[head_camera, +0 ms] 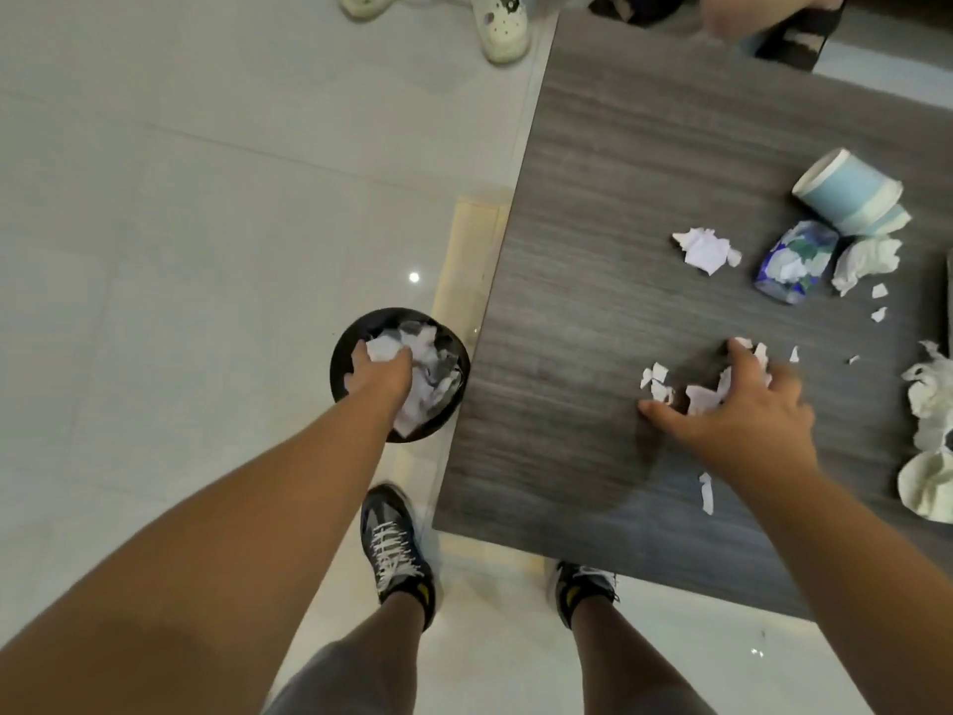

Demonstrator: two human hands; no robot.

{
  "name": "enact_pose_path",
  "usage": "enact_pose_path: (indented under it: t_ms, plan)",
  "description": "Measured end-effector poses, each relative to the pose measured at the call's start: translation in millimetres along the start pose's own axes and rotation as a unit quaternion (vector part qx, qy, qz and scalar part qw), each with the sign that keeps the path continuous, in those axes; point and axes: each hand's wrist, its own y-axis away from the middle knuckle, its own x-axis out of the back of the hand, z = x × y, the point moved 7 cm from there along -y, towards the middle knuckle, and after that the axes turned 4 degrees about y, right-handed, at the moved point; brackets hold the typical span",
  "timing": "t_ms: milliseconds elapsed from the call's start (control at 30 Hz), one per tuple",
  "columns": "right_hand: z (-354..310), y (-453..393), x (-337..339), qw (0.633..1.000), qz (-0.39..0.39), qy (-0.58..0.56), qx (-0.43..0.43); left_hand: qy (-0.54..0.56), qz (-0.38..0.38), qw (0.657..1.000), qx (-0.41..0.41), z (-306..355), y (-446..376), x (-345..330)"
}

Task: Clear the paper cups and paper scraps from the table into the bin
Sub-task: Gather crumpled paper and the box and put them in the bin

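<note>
My left hand [379,371] reaches down into the black bin [340,371] on the floor and grips a white wad of paper scraps [384,348]. More torn paper fills the bin. My right hand [742,405] lies spread over a small pile of paper scraps [701,397] on the grey wooden table [619,198], thumb stretched out to the left. A light blue paper cup [851,198] lies on its side at the far right. A crushed blue patterned cup [797,263] lies just below it. A larger white scrap [704,247] lies left of that cup.
Crumpled white tissues [866,260] [928,420] lie near the cups and along the table's right edge. A torn strip [706,492] lies near the front edge. Other people's shoes [505,28] stand on the tiled floor beyond the table. My own shoes [394,544] are beside the bin.
</note>
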Motion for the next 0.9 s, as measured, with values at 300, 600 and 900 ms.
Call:
enact_pose_path:
  t_ms: [300,600,900]
  plan:
    - [-23.8,29.1,-5.7,0.992,0.052,-0.107,0.043,-0.002,0.028,0.978,-0.208,18.5,110.1,30.8]
    - [-21.1,18.2,-15.9,0.985,0.007,-0.166,0.04,-0.04,-0.204,0.962,-0.175,2.9,218.2,-81.1]
    - [-1.6,17.6,13.4,0.921,-0.022,-0.386,-0.037,0.113,-0.297,0.947,0.043,-10.0,265.1,-139.1]
